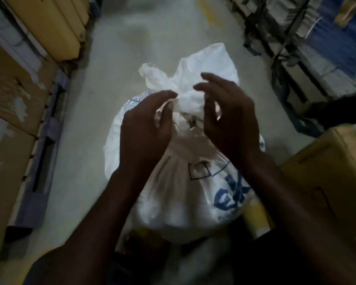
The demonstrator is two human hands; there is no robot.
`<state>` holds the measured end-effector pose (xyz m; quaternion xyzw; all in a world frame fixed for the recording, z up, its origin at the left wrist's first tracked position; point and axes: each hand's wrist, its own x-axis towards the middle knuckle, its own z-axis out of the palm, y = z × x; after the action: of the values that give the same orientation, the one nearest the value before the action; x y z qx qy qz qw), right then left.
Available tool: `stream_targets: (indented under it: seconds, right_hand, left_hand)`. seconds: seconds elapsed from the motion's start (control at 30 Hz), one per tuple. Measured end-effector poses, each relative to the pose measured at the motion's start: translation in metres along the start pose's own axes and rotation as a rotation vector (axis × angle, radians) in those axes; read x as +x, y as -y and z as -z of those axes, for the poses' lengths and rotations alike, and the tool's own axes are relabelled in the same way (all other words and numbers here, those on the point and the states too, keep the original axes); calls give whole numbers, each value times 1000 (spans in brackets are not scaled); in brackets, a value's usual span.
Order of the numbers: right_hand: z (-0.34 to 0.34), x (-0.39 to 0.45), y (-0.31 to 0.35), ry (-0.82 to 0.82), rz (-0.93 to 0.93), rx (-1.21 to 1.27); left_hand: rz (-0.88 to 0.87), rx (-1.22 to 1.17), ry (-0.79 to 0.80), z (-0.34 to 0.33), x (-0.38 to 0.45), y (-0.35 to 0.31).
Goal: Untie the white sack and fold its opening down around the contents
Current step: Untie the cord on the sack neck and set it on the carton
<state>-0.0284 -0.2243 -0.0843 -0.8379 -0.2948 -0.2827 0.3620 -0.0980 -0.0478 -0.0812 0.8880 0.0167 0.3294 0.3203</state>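
Note:
A white sack (185, 194) with blue print stands on the floor in front of me, its neck bunched into a knot (188, 99) with loose ends sticking up behind. My left hand (144, 128) is at the left of the knot, thumb and fingertips pinching the gathered fabric. My right hand (230, 118) hovers at the right of the knot, fingers curled and spread, touching or just off the fabric; I cannot tell which. The sack's contents are hidden.
Cardboard boxes (12, 95) on a pallet line the left side. Metal racks (308, 48) with stacked goods stand at the right. A yellowish carton (329, 173) sits close at the right of the sack. Pale concrete floor (152, 38) runs ahead.

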Motion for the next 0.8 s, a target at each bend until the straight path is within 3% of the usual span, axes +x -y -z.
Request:
stream_targets:
  seconds: [0.1,0.4,0.8]
  right_hand:
    - [20,-29,16,38,41,13]
    - [27,-35,13,75,-60,23]
    - [7,-14,-10,46,-41,18]
  left_hand:
    - [-42,-9,-13,12,-25,-21]
    - [-183,25,21,20,-61,-35]
    - [-229,147,35,-12,-16,-18]
